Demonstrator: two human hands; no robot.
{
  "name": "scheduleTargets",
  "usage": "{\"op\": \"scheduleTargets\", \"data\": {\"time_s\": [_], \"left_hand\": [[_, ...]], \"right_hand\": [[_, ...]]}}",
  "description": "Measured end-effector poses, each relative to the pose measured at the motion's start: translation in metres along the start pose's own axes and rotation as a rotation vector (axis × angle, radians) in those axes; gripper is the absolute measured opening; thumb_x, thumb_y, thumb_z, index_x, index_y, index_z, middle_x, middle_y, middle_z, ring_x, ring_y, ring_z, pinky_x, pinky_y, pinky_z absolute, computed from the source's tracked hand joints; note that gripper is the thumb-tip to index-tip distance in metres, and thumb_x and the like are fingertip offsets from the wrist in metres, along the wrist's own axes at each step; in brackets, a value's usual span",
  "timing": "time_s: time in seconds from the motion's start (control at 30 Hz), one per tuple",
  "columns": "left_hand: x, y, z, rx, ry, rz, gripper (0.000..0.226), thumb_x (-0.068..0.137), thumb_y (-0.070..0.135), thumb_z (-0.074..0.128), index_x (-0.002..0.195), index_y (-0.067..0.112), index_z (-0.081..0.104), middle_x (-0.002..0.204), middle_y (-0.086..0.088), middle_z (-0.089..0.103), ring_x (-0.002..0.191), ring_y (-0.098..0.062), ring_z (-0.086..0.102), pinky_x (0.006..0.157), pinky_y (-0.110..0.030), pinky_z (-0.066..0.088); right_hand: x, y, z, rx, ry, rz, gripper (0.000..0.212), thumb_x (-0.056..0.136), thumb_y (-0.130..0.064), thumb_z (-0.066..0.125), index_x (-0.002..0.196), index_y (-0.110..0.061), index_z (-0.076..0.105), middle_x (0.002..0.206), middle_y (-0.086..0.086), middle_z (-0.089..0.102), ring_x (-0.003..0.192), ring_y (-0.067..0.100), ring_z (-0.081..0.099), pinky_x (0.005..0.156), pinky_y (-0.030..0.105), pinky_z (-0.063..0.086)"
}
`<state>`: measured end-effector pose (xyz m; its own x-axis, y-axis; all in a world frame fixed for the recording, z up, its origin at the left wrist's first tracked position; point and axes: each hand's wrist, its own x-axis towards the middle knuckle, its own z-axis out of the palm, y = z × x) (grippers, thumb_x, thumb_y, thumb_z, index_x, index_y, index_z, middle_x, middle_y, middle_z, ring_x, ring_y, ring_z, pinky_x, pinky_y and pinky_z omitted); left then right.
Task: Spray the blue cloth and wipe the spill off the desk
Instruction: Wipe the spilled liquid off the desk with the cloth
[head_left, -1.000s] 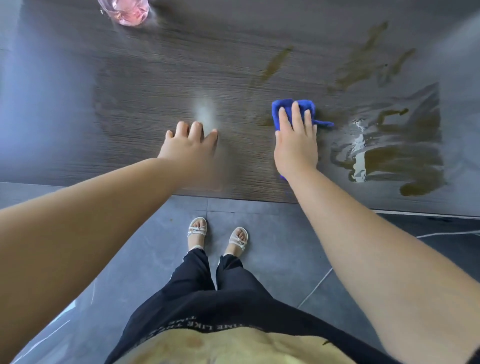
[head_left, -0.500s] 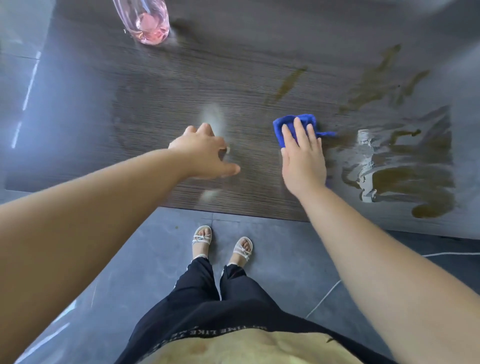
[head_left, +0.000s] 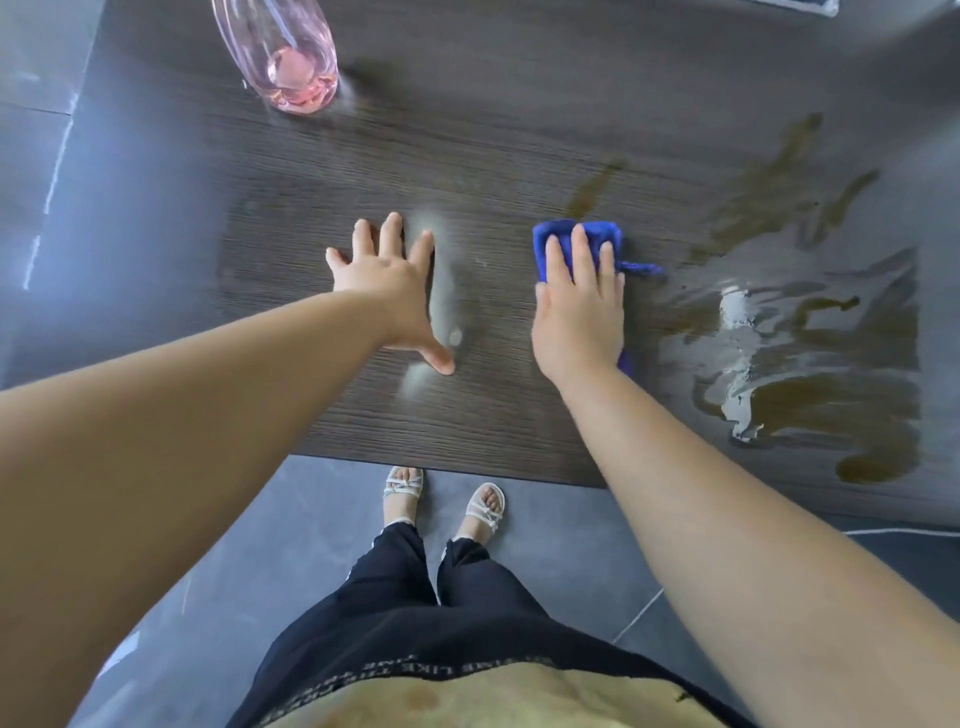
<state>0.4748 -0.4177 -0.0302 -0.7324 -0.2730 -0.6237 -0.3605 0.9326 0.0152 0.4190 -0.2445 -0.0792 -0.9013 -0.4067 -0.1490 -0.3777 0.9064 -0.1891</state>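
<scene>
right hand (head_left: 579, 312) is lying flat on the blue cloth (head_left: 609, 232), fingers straight and close together, pressing it onto the desk (head_left: 467, 156) rather than gripping it. the cloth is sitting folded into a small pad near the middle of the desk, just left of the spill (head_left: 831, 405), with a frayed corner trailing out to the right and a bit of its near edge peeking out by the wrist. it is looking deep blue, soft and bunched. it is probably light and limp, likely gliding easily over wet wood but rolling up if pushed from one edge, so a flat palm over the whole pad seems the best hold. the spill is spreading brown and glossy across the right side, thinner streaks reaching far. left hand (head_left: 387, 283) is resting on bare wood to the left, fingers spread, holding nothing, beside a pale hazy patch (head_left: 441, 280). a pink spray bottle (head_left: 291, 62) is standing far left.
</scene>
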Motion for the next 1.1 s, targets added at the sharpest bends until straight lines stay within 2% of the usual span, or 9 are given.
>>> {"op": "scheduleTargets", "data": {"time_s": [0.1, 0.23, 0.33, 0.43, 0.5, 0.7, 0.77, 1.0, 1.1], "left_hand": [[0.004, 0.001, -0.003, 0.017, -0.027, -0.026, 0.147, 0.040, 0.069, 0.079, 0.149, 0.023, -0.007, 0.156, -0.009, -0.010, 0.142, -0.038, -0.007, 0.111, -0.061, 0.014], [0.005, 0.004, -0.003, 0.045, -0.036, -0.024, 0.148, 0.038, 0.069, 0.080, 0.148, 0.021, -0.006, 0.155, -0.011, -0.008, 0.141, -0.038, -0.006, 0.110, -0.061, 0.017], [0.005, 0.003, -0.004, 0.044, -0.046, -0.021, 0.147, 0.039, 0.069, 0.080, 0.149, 0.021, -0.006, 0.155, -0.010, -0.009, 0.142, -0.039, -0.006, 0.110, -0.062, 0.017], [0.005, 0.003, -0.005, 0.050, -0.051, -0.014, 0.147, 0.040, 0.069, 0.079, 0.149, 0.020, -0.007, 0.155, -0.010, -0.009, 0.141, -0.039, -0.006, 0.110, -0.062, 0.017], [0.005, 0.003, -0.005, 0.049, -0.054, -0.018, 0.148, 0.040, 0.069, 0.079, 0.148, 0.021, -0.008, 0.155, -0.010, -0.010, 0.141, -0.039, -0.007, 0.110, -0.062, 0.016], [0.006, 0.003, -0.005, 0.052, -0.053, -0.025, 0.148, 0.040, 0.070, 0.079, 0.148, 0.021, -0.009, 0.156, -0.009, -0.011, 0.142, -0.039, -0.008, 0.111, -0.061, 0.015], [0.006, 0.002, -0.004, 0.050, -0.051, -0.024, 0.148, 0.040, 0.070, 0.078, 0.148, 0.020, -0.009, 0.155, -0.009, -0.011, 0.142, -0.039, -0.008, 0.111, -0.061, 0.015], [0.006, 0.003, -0.004, 0.043, -0.066, -0.031, 0.148, 0.040, 0.070, 0.078, 0.148, 0.022, -0.011, 0.155, -0.008, -0.013, 0.142, -0.039, -0.010, 0.112, -0.061, 0.013], [0.006, 0.003, -0.005, 0.043, -0.064, -0.035, 0.149, 0.039, 0.070, 0.079, 0.148, 0.022, -0.011, 0.155, -0.009, -0.013, 0.142, -0.039, -0.009, 0.111, -0.061, 0.013]], "right_hand": [[-0.011, -0.024, 0.011, -0.002, 0.014, -0.209, 0.050, 0.094, -0.020, 0.045, 0.144, -0.016, 0.037, 0.154, 0.006, 0.028, 0.140, 0.036, 0.023, 0.113, 0.049, 0.019], [-0.032, 0.022, 0.005, -0.085, -0.076, -0.550, 0.051, 0.089, -0.012, 0.049, 0.139, -0.017, 0.044, 0.149, 0.004, 0.038, 0.136, 0.033, 0.034, 0.110, 0.046, 0.026], [0.000, 0.043, -0.007, -0.099, -0.050, -0.390, 0.047, 0.092, -0.014, 0.040, 0.139, -0.013, 0.043, 0.149, 0.010, 0.036, 0.135, 0.038, 0.033, 0.108, 0.053, 0.029], [0.051, 0.026, -0.012, -0.071, -0.004, -0.031, 0.049, 0.099, -0.019, 0.037, 0.147, -0.016, 0.028, 0.157, 0.007, 0.016, 0.143, 0.034, 0.014, 0.115, 0.047, 0.016], [0.065, 0.002, -0.010, -0.042, 0.024, 0.061, 0.051, 0.100, -0.024, 0.036, 0.149, -0.018, 0.022, 0.158, 0.004, 0.010, 0.144, 0.032, 0.008, 0.116, 0.044, 0.008], [-0.001, 0.008, -0.001, -0.098, -0.073, -0.512, 0.049, 0.093, -0.025, 0.032, 0.138, -0.015, 0.045, 0.148, 0.006, 0.039, 0.136, 0.035, 0.034, 0.110, 0.048, 0.027], [0.002, 0.033, -0.008, -0.135, -0.083, -0.567, 0.049, 0.091, -0.024, 0.033, 0.137, -0.015, 0.048, 0.146, 0.007, 0.042, 0.133, 0.035, 0.039, 0.107, 0.050, 0.031], [0.100, 0.014, -0.019, -0.049, 0.024, 0.099, 0.051, 0.101, -0.023, 0.032, 0.150, -0.020, 0.017, 0.159, 0.003, 0.006, 0.145, 0.030, 0.004, 0.117, 0.044, 0.006], [0.096, -0.019, -0.009, -0.034, 0.005, 0.030, 0.051, 0.100, -0.026, 0.033, 0.149, -0.021, 0.018, 0.159, 0.001, 0.008, 0.145, 0.031, 0.005, 0.116, 0.043, 0.006]]}}
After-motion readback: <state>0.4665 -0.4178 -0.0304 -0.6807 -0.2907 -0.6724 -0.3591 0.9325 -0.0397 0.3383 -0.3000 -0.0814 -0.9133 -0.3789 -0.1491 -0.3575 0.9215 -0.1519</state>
